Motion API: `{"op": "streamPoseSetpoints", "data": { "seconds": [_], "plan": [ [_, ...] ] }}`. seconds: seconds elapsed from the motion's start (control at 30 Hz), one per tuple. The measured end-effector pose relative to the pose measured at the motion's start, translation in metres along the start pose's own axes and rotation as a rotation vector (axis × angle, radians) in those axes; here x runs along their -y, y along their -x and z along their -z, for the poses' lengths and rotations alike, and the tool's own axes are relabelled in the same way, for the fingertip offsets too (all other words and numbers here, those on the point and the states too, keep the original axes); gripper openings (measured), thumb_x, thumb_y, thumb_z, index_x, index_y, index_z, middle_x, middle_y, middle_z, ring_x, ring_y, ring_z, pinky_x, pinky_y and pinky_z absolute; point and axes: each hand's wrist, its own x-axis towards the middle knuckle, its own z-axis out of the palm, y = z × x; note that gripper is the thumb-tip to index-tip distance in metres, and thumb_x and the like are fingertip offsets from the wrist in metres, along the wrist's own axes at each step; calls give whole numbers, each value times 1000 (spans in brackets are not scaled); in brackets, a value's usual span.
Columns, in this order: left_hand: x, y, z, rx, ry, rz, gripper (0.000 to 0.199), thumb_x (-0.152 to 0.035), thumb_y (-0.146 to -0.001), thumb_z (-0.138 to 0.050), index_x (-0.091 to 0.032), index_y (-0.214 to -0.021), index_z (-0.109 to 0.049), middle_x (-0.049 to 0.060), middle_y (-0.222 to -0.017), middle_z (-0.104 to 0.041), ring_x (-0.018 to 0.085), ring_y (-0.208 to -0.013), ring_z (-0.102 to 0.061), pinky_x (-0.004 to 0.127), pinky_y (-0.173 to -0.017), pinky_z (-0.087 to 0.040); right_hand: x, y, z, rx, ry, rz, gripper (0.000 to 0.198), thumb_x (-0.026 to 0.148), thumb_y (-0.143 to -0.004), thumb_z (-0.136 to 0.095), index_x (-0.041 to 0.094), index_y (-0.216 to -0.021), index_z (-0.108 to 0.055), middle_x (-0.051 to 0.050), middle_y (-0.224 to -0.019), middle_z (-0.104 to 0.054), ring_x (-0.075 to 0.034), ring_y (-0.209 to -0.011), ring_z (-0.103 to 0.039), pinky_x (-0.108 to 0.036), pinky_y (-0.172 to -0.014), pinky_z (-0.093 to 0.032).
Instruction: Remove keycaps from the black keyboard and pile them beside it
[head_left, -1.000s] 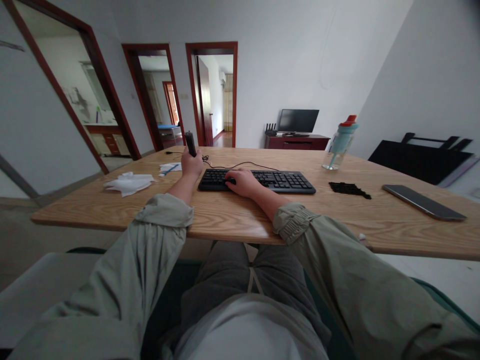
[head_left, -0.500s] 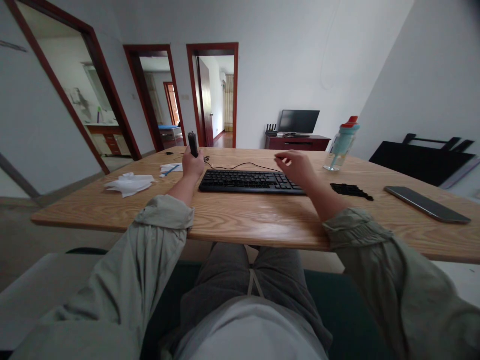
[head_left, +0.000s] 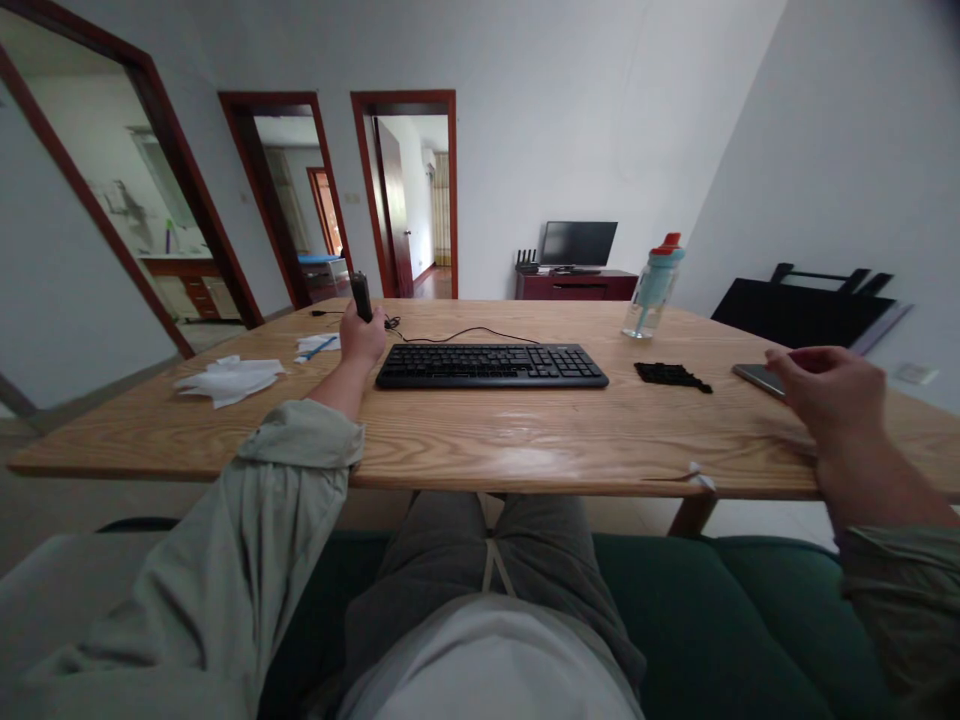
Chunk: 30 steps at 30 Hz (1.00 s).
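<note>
My left hand [head_left: 363, 335] is wrapped round a slim black upright object [head_left: 361, 297], whose kind I cannot make out. It is at the left end of a black keyboard [head_left: 491, 367] lying on the wooden table. At the far right, my right hand [head_left: 840, 395] hovers with its fingertips drawn together in a pinch; anything between them is too small to see. It partly covers a flat grey device [head_left: 759, 379]. Between the keyboard and that device lies a flat patch of small black pieces [head_left: 671, 376].
A clear bottle with a red and blue lid [head_left: 651, 290] stands at the back right of the table [head_left: 480, 440]. On the left are a crumpled white tissue [head_left: 231, 379] and a blue stick-like item [head_left: 321, 349] on white paper. A black cable [head_left: 469, 332] runs behind the keyboard.
My right hand has moved from over the keyboard's right end to the far right, by the grey device. My left hand still grips the black object. The view has turned slightly right.
</note>
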Motion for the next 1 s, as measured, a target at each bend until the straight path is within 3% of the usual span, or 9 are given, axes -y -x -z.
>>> {"op": "streamPoseSetpoints", "data": {
  "seconds": [0.1,0.23,0.37,0.6,0.73,1.0],
  "plan": [
    [0,0,1,4,-8,-12,17,-30,-81,-60,-22,-71,-49,0,-67,-53,17,-66,-53,32,-69,-46,-9,-1,1,124,24,-28,32,47,-69,-73,18,-83,-72,-5,-71,-66,-19,-62,-57,-33,-60,-41],
    [0,0,1,4,-13,-29,16,-30,-81,-59,-22,-72,-49,0,-67,-52,18,-66,-53,33,-70,-47,2,4,-4,465,79,170,25,45,-72,-73,21,-80,-72,-8,-80,-71,-20,-72,-60,-35,-70,-42],
    [1,0,0,5,-2,-36,18,-32,-80,-61,-22,-71,-50,0,-65,-51,18,-66,-53,32,-70,-47,13,12,-3,585,105,225,22,41,-72,-73,20,-79,-72,-9,-81,-72,-22,-73,-61,-36,-72,-42],
    [-1,-1,1,21,-15,-33,21,-35,-79,-62,-22,-71,-48,1,-67,-51,19,-70,-55,33,-72,-47,11,11,-3,734,149,181,33,46,-68,-75,19,-86,-77,-7,-80,-73,-24,-76,-64,-36,-75,-44],
    [-1,0,1,28,-28,-38,21,-33,-81,-62,-22,-72,-47,1,-69,-52,19,-71,-55,33,-73,-47,9,10,-4,740,174,196,38,50,-65,-74,19,-85,-79,-7,-73,-71,-26,-72,-64,-36,-69,-44],
    [1,-1,0,9,-17,-44,20,-33,-79,-64,-21,-71,-49,1,-68,-53,19,-70,-55,32,-71,-47,-2,4,-11,747,219,211,38,47,-73,-65,20,-96,-79,-1,-51,-55,-20,-50,-49,-35,-54,-35]
  ]
}}
